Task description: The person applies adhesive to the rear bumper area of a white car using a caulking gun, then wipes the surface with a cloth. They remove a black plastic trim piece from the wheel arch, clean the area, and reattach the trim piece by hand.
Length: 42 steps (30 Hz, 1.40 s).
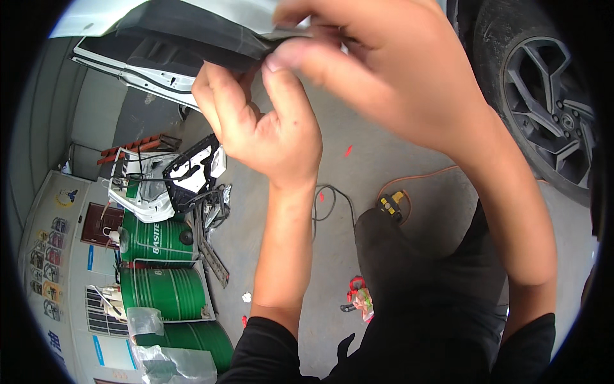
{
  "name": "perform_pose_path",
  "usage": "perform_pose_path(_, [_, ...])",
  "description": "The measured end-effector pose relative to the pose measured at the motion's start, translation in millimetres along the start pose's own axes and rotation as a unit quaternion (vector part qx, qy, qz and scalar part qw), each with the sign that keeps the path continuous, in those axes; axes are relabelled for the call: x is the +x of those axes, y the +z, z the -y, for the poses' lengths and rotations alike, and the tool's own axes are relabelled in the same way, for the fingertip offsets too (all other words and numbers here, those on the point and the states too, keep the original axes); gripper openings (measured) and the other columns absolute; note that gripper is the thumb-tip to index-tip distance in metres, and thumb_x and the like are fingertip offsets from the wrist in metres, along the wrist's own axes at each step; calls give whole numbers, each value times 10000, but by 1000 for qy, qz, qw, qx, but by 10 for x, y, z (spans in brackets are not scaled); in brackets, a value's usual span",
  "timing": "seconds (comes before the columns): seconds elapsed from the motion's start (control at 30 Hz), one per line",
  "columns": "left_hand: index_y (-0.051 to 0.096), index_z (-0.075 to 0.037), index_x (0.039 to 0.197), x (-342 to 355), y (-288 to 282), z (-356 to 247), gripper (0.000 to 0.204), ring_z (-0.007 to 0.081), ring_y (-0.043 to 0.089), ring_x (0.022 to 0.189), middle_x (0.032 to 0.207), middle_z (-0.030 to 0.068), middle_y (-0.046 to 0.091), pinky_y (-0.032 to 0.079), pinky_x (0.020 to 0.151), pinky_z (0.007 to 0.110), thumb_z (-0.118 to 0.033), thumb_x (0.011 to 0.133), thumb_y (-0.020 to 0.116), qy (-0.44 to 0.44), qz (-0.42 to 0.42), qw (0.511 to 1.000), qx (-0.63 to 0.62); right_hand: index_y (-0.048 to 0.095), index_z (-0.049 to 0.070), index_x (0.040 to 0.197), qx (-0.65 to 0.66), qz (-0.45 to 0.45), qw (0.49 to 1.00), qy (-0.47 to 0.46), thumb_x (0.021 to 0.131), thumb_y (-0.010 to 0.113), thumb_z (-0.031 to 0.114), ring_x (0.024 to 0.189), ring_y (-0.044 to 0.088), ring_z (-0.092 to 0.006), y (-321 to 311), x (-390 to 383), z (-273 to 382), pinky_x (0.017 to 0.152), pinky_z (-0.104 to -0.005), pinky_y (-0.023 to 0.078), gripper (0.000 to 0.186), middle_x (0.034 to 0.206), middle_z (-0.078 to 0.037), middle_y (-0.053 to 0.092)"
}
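Overhead, a dark black panel or trim piece (pixel 185 32) runs along the lower side of a white car body part (pixel 236 9). My left hand (pixel 262 125) is closed on its lower edge, with the fingers curled behind it and the thumb up at its right end. From the right, my right hand (pixel 390 70) reaches over, slightly smeared by motion. Its thumb and fingers pinch the right end of the black trim, close beside the left thumb. The exact grip point is partly hidden by the fingers.
A car wheel (pixel 556 115) stands at the right. Green drums (pixel 163 293) and a removed white door part (pixel 144 192) stand at the left. On the grey floor lie a black cable (pixel 334 192), a yellow-and-black power block (pixel 390 203) with an orange cord, and a red item (pixel 356 288).
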State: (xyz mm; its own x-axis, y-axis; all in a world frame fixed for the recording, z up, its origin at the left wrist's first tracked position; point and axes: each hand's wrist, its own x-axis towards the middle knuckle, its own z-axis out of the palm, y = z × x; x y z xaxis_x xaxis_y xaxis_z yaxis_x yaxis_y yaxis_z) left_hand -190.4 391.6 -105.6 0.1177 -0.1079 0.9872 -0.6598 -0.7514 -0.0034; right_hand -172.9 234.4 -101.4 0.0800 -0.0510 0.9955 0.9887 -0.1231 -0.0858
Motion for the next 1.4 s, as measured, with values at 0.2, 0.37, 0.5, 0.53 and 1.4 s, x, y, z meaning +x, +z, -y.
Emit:
perform_pose_path(0.2, [564,45,925,24,33,-30,133,132,499,823,890,43,479,447,725,248,-36,864,651,8,-6,999,36,530,19,686,-75,50,994,-64,761,649,137,575,594,-330,35,240,-35,533,-377,480,184,609,-127,548])
perform_pose_path(0.37, [519,114,1110,-53,51,-77,247,158,584,938,1053,86,484,517,774,251,19,896,599,-26,-20,999,-17,576,9,726,-27,199,979,21,775,645,89,568,578,-341,-190,536,236,519,-366,459,117,603,-137,546])
perform_pose_path(0.5, [529,104,1227,-32,78,-71,338,164,627,944,1117,102,511,543,766,253,27,902,588,-19,-28,999,-40,590,21,790,2,219,975,-22,785,646,75,597,578,-339,-182,525,22,527,-362,452,78,642,-127,555])
perform_pose_path(0.53, [536,97,1223,-33,84,-59,332,161,630,938,1116,99,516,544,765,252,26,903,590,-16,-35,998,-57,587,26,804,-3,218,975,-49,781,647,77,610,582,-336,-189,516,-49,532,-362,455,83,658,-124,561])
perform_pose_path(1.4, [538,75,1304,-37,139,-182,556,289,565,901,1096,189,598,471,778,358,-95,800,699,-55,-101,992,-44,573,-23,894,-29,278,952,126,770,622,-17,658,547,-267,-211,517,359,598,-343,441,134,741,-120,543])
